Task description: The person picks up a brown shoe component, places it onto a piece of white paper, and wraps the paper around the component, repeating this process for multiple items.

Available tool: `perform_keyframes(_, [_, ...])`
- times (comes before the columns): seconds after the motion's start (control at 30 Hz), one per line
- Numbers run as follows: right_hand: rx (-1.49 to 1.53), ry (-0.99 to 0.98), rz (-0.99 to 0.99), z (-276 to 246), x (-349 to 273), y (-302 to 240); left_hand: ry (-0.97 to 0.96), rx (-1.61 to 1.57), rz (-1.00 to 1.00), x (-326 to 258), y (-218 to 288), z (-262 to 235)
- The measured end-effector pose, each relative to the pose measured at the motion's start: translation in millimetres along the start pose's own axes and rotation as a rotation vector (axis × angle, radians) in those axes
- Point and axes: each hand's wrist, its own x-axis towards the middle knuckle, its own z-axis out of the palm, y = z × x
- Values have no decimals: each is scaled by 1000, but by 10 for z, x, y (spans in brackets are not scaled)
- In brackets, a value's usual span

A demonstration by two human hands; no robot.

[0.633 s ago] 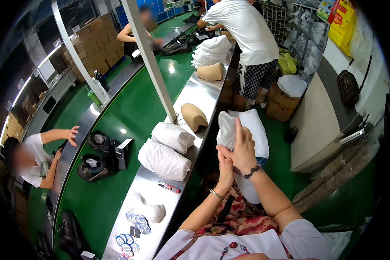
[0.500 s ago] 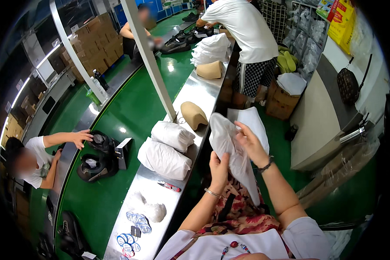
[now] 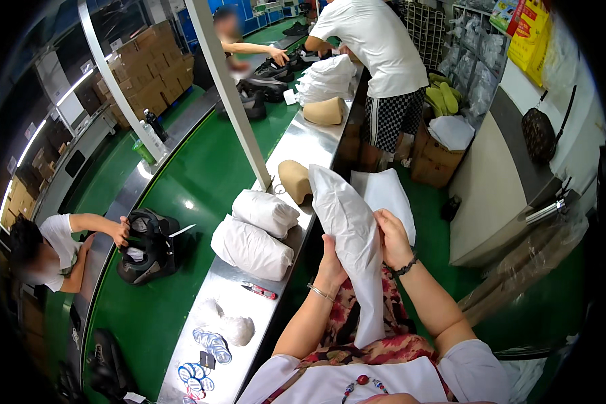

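Left hand and right hand clasp opposite sides of the white bundle, probably curling behind it; right of the surface, the bundle slants lengthwise away and leftward.

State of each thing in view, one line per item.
White pouch: creased, tilted
Left hand: holding pouch's left edge
Right hand: holding pouch's right edge
Nearer white bundles: side by side on metal ledge
Red tool: lying on ledge, open or shut unclear
Far-left co-worker's hand: on dark shoes
Brown bag: hanging
Yellow bag: hanging
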Motion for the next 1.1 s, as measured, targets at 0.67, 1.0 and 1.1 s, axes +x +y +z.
perform_keyframes(0.67, [-610, -356, -11, -91, -441, -412, 285, 241, 270, 146, -7, 260])
perform_keyframes(1.0, [-800, 262, -405, 31, -540, -57, 381, 40, 331, 218, -80, 443])
perform_keyframes(1.1, [-481, 255, -427, 32, -552, -1, 305, -83, 327, 236, -99, 397])
